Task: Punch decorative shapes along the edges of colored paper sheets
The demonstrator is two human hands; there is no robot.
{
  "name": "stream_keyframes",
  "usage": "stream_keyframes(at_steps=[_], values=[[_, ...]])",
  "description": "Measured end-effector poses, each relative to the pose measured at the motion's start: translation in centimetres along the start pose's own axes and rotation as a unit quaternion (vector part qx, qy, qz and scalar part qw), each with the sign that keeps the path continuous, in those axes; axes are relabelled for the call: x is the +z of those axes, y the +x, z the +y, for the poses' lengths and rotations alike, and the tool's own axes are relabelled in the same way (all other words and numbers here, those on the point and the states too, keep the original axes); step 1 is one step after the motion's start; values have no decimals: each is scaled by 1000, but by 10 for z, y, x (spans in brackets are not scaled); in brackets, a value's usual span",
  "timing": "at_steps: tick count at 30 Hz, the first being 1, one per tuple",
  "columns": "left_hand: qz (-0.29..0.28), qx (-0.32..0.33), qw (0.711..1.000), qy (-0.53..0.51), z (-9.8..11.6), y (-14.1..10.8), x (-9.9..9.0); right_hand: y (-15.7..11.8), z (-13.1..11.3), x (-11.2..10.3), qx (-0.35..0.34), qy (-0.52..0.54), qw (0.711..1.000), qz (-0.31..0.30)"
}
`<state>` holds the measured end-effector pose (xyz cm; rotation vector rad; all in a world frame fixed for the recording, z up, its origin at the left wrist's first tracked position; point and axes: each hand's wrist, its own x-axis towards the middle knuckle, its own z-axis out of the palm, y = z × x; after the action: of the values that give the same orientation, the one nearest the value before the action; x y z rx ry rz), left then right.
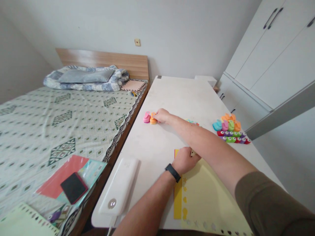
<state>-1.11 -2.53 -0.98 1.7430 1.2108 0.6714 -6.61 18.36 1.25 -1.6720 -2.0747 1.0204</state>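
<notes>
My right hand point(161, 115) reaches far across the white table, its fingers closed at the side of an orange craft punch point(153, 119). A pink craft punch point(147, 117) stands right beside that one. Nearer me, my left hand point(185, 160), with a dark band on its wrist, has curled fingers at the upper edge of a pale yellow sheet point(209, 193). Shapes such as flowers are punched along the sheet's left and lower edges. Under it shows a deeper yellow strip point(177, 209). My right forearm crosses over and hides part of the left fingertips and the sheet.
Colourful craft punches point(228, 126) stand in rows at the table's right. Small bright paper bits point(192, 122) lie behind my right forearm. A white lamp-like device point(119, 186) with a cable lies at the front left. Beside the table, a bed point(93, 121) holds a phone point(73, 187).
</notes>
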Motion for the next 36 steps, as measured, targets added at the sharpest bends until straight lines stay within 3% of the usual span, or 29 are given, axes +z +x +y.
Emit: stream_keyframes(at_steps=[8, 14, 19, 23, 26, 31, 36], values=[[-11, -2, 1000, -8, 0, 0, 1, 1, 1, -13, -7, 4, 1000, 13], [-27, -17, 999, -23, -3, 0, 2, -13, 22, -67, -38, 9, 998, 58], [-21, -11, 999, -31, -3, 0, 1, -38, 84, -143, -10, -41, 991, 130], [-17, -13, 999, -27, -2, 1, 0, -63, 150, -208, 67, -125, 970, 199], [-17, -9, 1000, -18, -1, 1, 0, -81, 195, -244, 131, -188, 948, 222], [-18, -18, 999, -22, -1, 2, 1, -101, 248, -269, 204, -241, 923, 222], [-20, -25, 999, -34, -1, 2, 0, -104, 274, -273, 237, -251, 907, 239]])
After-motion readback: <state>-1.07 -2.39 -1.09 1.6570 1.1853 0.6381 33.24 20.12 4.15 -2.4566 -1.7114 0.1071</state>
